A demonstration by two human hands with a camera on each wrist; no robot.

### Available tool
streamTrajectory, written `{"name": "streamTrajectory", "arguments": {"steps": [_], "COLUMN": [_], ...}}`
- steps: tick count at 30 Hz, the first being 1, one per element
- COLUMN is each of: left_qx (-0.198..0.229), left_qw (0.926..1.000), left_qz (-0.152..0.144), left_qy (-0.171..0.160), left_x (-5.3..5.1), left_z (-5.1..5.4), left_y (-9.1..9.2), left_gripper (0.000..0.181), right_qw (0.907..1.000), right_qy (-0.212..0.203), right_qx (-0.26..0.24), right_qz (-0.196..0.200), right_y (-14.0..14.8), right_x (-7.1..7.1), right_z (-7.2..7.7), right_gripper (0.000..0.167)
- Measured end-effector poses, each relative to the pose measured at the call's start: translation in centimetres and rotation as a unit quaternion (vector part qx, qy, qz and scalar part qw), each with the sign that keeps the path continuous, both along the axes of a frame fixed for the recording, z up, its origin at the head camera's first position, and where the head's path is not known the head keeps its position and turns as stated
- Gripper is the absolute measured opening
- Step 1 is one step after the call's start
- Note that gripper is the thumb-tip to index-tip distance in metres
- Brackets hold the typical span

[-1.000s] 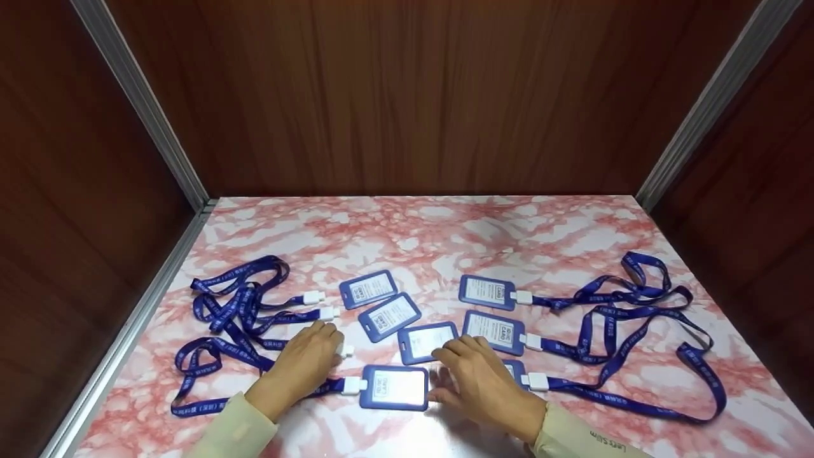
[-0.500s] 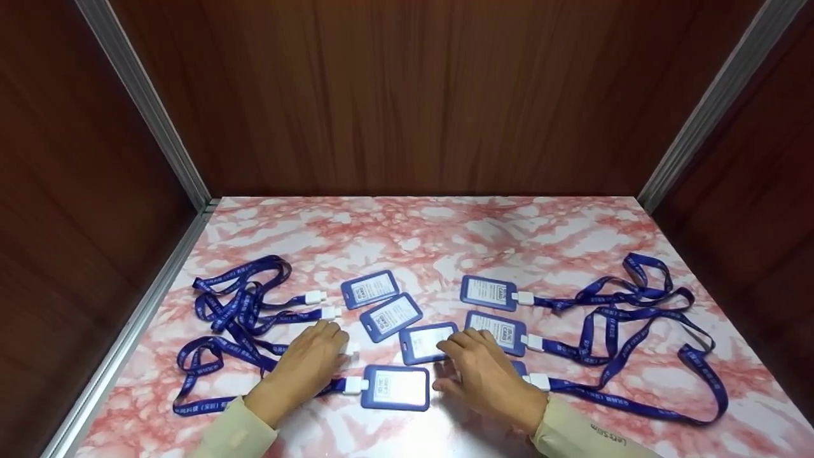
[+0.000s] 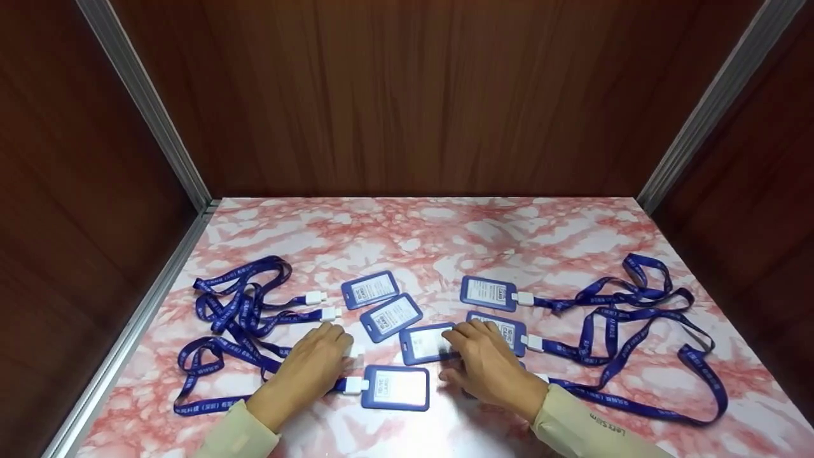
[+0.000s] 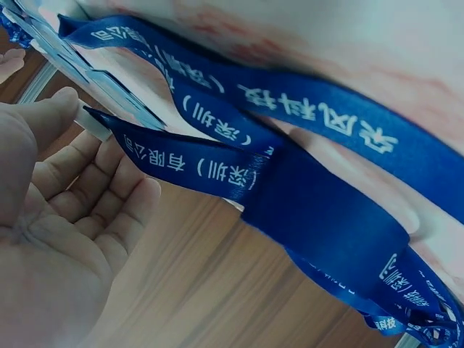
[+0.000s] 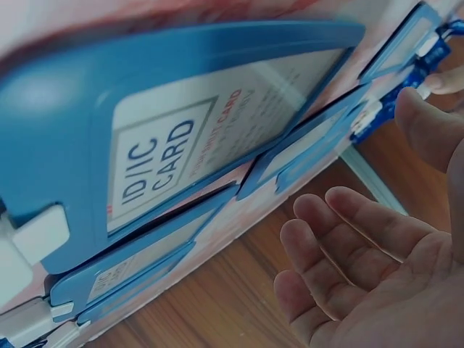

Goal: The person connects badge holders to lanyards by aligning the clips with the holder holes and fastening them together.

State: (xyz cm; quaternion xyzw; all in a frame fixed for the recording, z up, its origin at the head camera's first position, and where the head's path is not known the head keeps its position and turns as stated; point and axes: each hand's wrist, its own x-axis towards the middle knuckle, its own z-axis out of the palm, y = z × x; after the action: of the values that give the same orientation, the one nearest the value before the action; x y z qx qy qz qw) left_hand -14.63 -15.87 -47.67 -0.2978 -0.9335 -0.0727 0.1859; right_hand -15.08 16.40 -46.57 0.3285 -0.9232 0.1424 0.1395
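Note:
My left hand (image 3: 308, 369) pinches the white clip (image 4: 93, 125) at the end of a blue lanyard (image 4: 188, 167) between thumb and fingers. My right hand (image 3: 493, 366) is by the right end of a loose blue badge holder (image 3: 427, 343), its fingertips over that edge. In the right wrist view its fingers are loosely bent, with nothing between them and the thumb. A badge holder marked ID/IC CARD (image 5: 167, 145) is close to it. Between the hands and nearer me lies another badge holder (image 3: 394, 388), joined to a lanyard by a white clip.
Two loose badge holders, one (image 3: 370, 289) behind the other (image 3: 391, 317), lie farther back. At the right are badge holders on lanyards, such as one (image 3: 488, 293). Tangled lanyards (image 3: 238, 305) lie left, with free white clips. Brown panels (image 3: 420, 95) enclose the marbled table (image 3: 432, 235).
The right hand has moved slightly right and away from the front badge holder, toward the loose middle one. The left hand has shifted slightly right with the clip.

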Motion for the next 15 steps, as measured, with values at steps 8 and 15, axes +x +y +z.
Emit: {"name": "streamTrajectory", "arguments": {"steps": [8, 15], "left_qx": [0.007, 0.009], "left_qw": [0.9997, 0.9995], "left_qz": [-0.002, -0.011], "left_qy": [-0.021, -0.028], "left_x": [0.1, 0.2], "left_z": [0.1, 0.2], "left_y": [0.1, 0.2], "left_gripper": [0.019, 0.018], "right_qw": [1.0, 0.9998], "right_qy": [-0.001, 0.001], "right_qx": [0.001, 0.013], "right_qz": [-0.004, -0.016], "right_y": [0.1, 0.0], "right_x": [-0.8, -1.4], "right_z": [0.0, -0.1], "right_gripper": [0.051, 0.059]}}
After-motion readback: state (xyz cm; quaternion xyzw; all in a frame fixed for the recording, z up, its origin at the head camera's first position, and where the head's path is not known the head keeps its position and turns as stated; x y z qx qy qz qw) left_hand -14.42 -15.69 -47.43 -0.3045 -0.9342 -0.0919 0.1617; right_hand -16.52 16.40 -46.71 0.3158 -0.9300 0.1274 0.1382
